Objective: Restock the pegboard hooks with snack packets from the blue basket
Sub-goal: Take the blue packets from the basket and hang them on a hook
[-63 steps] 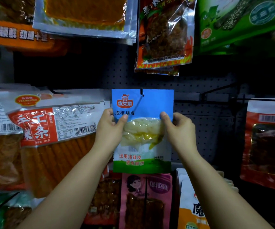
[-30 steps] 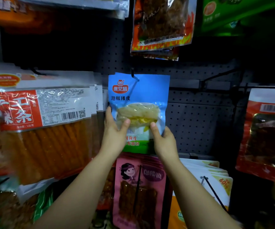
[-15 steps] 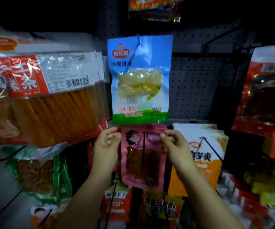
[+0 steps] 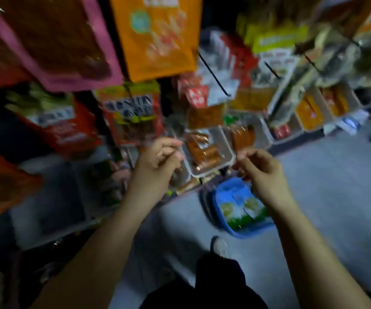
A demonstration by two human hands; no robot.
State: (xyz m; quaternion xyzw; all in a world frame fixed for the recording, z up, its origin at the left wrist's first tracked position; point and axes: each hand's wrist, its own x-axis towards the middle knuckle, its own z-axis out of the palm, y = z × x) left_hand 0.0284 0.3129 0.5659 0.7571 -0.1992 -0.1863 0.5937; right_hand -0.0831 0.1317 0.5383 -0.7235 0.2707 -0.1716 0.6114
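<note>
Writing: I can read none; every label is smeared by motion blur.
Left hand (image 4: 157, 161): I see it raised before the shelf trays, fingers loosely curled, grasping nothing.
Right hand (image 4: 261, 169): level with the left, fingers loosely curled, also holding nothing.
Blue basket (image 4: 247, 230): on the grey floor (image 4: 336, 197), partly under my right wrist.
Snack packets (image 4: 240, 208): blue, white and green, lying inside the basket.
Pegboard hooks (image 4: 213, 74): black prongs jutting out among hanging packets, above both hands.

The grey floor (image 4: 327, 197) around the blue basket (image 4: 247, 230) lies open, and the basket's top is uncovered. Black hooks (image 4: 213, 74) stick out from the shelf above it, and a white tray (image 4: 227, 150) juts out just over its far edge.
</note>
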